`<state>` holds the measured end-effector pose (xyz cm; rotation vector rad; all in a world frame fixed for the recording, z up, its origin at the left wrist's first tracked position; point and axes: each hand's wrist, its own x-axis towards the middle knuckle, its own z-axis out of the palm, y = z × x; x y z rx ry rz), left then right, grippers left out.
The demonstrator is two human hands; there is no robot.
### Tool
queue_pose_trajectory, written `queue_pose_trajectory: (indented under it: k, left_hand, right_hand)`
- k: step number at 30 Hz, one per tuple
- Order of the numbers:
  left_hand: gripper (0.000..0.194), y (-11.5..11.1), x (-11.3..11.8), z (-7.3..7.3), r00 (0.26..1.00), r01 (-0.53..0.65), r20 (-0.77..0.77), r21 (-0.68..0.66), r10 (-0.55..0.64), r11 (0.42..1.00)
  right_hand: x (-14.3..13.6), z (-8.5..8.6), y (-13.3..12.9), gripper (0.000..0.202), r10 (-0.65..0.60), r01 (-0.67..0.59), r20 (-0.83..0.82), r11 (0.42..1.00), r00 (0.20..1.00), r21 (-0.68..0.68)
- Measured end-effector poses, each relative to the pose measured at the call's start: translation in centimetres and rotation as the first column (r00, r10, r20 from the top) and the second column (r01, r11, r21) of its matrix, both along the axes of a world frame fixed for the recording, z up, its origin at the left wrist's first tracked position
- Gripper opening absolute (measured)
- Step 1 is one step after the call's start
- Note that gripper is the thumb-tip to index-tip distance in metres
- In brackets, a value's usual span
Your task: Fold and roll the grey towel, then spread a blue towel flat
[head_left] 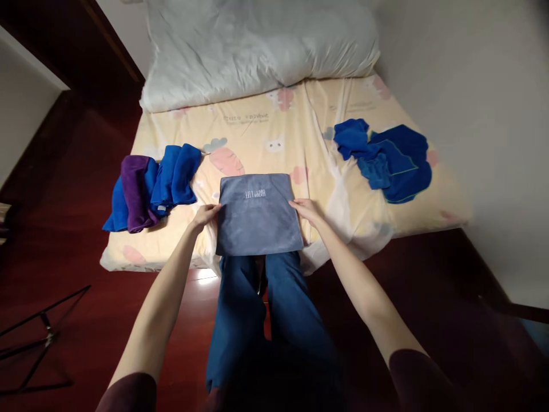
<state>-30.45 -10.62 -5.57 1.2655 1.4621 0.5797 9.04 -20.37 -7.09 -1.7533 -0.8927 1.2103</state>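
While the left hand pinched one side edge of a grey towel, the right hand gripped the opposite edge, fingers narrowed on the fabric. The towel was spread flat and squarish between the two hands, at the front edge of the bed; whether its underside touched the bed could not be told. White lettering, apparently HAPPY LIFE upside down to the wearer, ran across it near the far edge, slightly beyond both hands.

Beyond the left hand and to its left, a purple cloth lay between blue cloths, all bundled close together. Well to the right of the right hand and farther off, crumpled blue cloths with light edging overlapped on the carrot-printed sheet. A white quilt lay bunched across the bed, far beyond both hands. Nearer the body than the hands, the wearer's blue trousers showed below the towel, above a dark red floor.
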Motion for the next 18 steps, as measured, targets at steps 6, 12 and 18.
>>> queue_pose_trajectory:
  k: [6, 12, 18]
  left_hand:
    - [0.048, 9.7, 3.1, -3.5, 0.983, -0.167, -0.056, 0.120, 0.175, 0.979]
    - [0.049, 13.9, 4.8, -5.2, 0.984, -0.175, -0.008, 0.200, 0.181, 0.964]
    - [0.046, 14.6, 3.9, -4.3, 0.999, -0.036, 0.045, 0.198, 0.028, 0.980]
  right_hand:
    - [2.2, -4.8, 11.1, 0.053, -0.088, 0.024, 0.357, 0.983, 0.930, 0.180]
    - [4.2, -7.0, 15.8, 0.040, -0.135, 0.000, 0.542, 0.971, 0.829, 0.240]
    - [4.6, -6.0, 15.1, 0.028, -0.054, -0.090, 0.512, 0.963, 0.857, 0.253]
